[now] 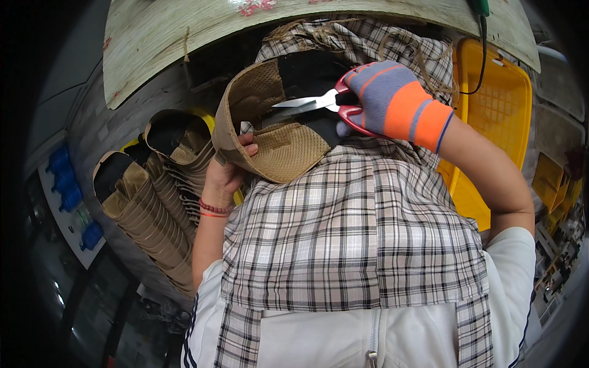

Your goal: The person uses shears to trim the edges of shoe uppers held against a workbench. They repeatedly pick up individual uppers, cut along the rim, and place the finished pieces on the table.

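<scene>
Over my lap, my left hand [230, 165] grips a curved tan and black fabric piece [291, 150] by its left edge. The thumb shows inside the rim, and the other fingers are mostly hidden behind the fabric. The piece has tan mesh-like lining and a black section at its far side. My right hand [386, 101], in a grey and orange striped glove, is closed round the red handles of a pair of scissors [316, 103]. Their silver blades point left into the hollow of the piece. Whether the blades touch the fabric, I cannot tell.
Long nested stacks of similar tan and black pieces [150, 221] lie to my left. A yellow plastic basket [494, 116] stands at my right. Ahead is a pale tabletop [165, 46] with a dark cord [483, 58] hanging over it. Tan scraps [423, 67] rest on my plaid apron [319, 245].
</scene>
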### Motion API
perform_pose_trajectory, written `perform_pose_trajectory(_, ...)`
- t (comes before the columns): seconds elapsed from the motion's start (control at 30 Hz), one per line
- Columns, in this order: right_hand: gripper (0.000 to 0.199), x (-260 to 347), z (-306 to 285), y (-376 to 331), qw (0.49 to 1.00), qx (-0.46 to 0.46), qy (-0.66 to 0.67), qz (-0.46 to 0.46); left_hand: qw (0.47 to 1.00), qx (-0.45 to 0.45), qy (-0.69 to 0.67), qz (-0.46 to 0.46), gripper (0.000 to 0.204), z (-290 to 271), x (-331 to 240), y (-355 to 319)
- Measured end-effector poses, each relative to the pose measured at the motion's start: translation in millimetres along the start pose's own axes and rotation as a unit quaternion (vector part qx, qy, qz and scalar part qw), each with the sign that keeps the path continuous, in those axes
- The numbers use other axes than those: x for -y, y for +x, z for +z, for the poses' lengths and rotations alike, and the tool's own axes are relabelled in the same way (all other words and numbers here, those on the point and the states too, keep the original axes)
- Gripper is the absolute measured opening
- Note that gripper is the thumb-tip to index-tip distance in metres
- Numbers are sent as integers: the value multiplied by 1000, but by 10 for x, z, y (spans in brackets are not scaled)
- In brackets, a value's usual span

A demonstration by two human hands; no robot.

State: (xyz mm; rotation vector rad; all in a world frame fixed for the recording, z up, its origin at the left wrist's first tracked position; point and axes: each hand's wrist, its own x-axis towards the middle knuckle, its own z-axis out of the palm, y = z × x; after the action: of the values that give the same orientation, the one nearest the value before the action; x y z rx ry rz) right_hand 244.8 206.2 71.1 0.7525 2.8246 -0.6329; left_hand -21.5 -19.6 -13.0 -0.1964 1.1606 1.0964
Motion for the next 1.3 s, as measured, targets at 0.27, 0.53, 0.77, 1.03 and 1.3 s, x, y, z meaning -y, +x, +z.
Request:
perform_pose_trajectory(0.27, 40, -145, 175, -7, 995, 93, 35, -14, 999, 11, 29, 37, 44, -2, 57, 18)
perform_pose_trajectory(0.53, 45, -12, 96, 157, 979, 199, 39, 8, 1000, 3, 18, 25, 53, 69, 40, 18)
perform_pose_trajectory(0.77, 81, 14, 40, 215, 961, 273, 13, 53, 1000, 3, 8, 10, 37, 85, 49, 30)
perform_pose_trajectory(1.03, 83, 218, 49, 325, 969, 242, 29, 29, 999, 24, -18, 19, 35, -17, 89, 80)
perform_pose_trajectory(1.3, 72, 313, 12, 405, 965, 261, 15, 3, 1000, 14, -19, 10, 29, -9, 101, 89)
